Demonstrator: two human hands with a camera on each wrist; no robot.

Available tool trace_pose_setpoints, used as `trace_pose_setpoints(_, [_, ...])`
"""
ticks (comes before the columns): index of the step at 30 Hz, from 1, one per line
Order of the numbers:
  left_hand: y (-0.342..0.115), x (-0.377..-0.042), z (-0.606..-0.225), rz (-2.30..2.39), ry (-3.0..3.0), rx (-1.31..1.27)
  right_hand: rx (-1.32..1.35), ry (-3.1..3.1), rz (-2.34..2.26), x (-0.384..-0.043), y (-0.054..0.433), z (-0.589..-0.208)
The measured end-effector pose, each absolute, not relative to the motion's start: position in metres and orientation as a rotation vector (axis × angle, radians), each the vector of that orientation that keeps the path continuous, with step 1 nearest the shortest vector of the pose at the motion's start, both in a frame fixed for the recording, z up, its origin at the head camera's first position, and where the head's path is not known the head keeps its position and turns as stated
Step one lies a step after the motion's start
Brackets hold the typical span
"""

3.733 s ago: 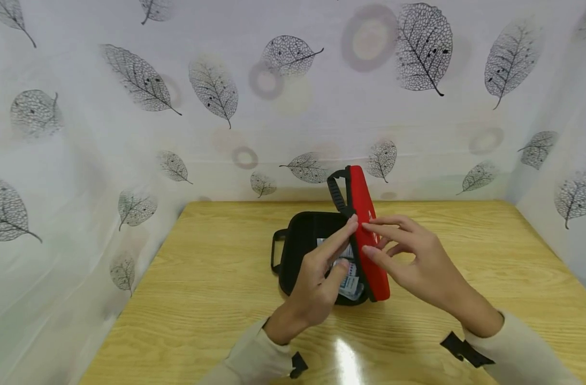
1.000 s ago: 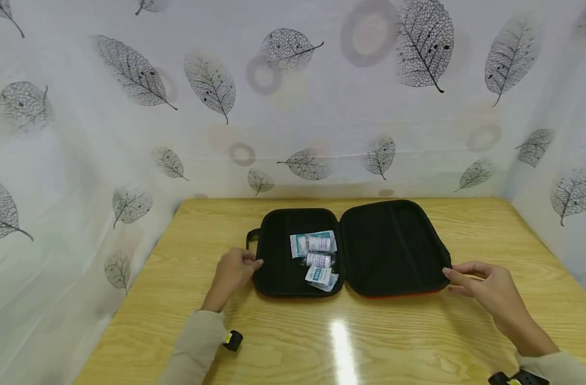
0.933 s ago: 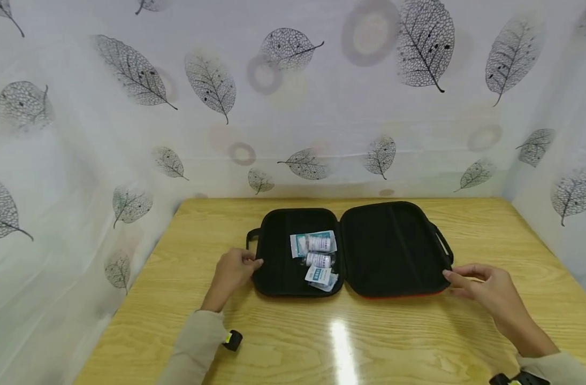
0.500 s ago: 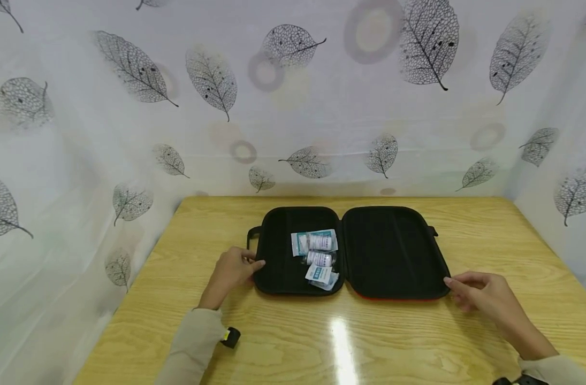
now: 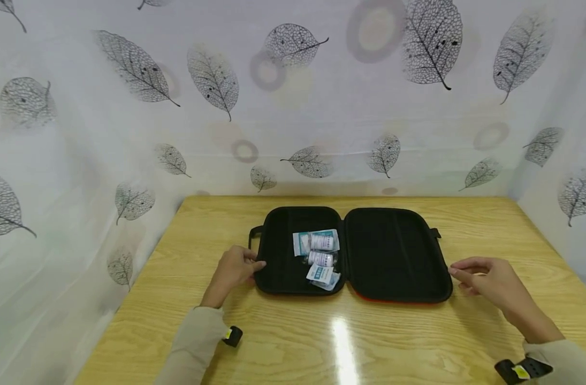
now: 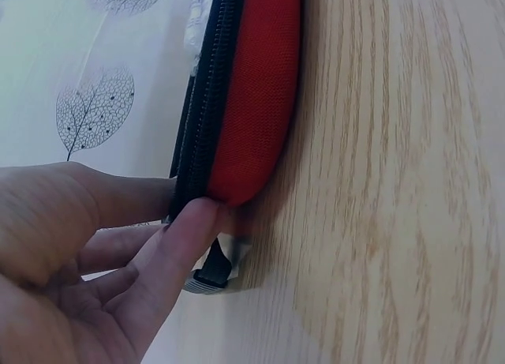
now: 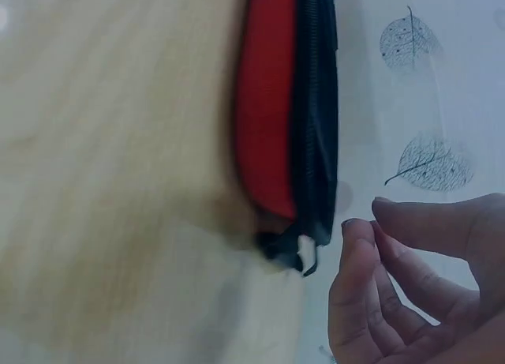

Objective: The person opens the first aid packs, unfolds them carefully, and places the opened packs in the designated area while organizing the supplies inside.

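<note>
Left hand (image 5: 232, 270) pinches the near left corner of the black and red case (image 5: 277, 240), with the black handle (image 5: 255, 232) on that same side, a bit farther back. A soft, steady pinch looks best here, so the case does not slide on the wooden table (image 5: 278, 342). The case lies open like a book in the middle of the table, black insides up. Inside its left half, near the fold, sit a blue-green packet (image 5: 299, 243), two small white bottles (image 5: 321, 243) and some little white packets (image 5: 320, 274) nearest the person. Tipping that side could make them roll or slip, so it should stay low and flat. Past the fold is the right half (image 5: 394, 256), which needs to lie flat too, and a gentle push down should be enough. At its near right corner is the right hand (image 5: 490, 280), fingers loosely bent, holding nothing. Its tips are right beside the edge, but I cannot tell if they touch. It should let the corner rest by itself, without a tug.
</note>
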State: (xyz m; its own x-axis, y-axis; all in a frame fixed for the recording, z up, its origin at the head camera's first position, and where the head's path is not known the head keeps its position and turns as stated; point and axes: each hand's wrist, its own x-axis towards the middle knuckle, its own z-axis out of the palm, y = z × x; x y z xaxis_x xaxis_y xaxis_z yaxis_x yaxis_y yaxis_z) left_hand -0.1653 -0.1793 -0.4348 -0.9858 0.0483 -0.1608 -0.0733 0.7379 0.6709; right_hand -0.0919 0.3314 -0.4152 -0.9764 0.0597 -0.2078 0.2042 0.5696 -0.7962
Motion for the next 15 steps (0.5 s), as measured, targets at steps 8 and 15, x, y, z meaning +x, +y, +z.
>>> trace_pose_setpoints(8, [-0.178,-0.166,-0.433,1.048,2.78,-0.023,-0.065,2.733,-1.387,-0.131,0.294,-0.393])
trace_pose_setpoints(15, [-0.179,-0.167,-0.436,1.066,2.752,-0.053,-0.216,2.653,-1.437,-0.167,0.254,-0.391])
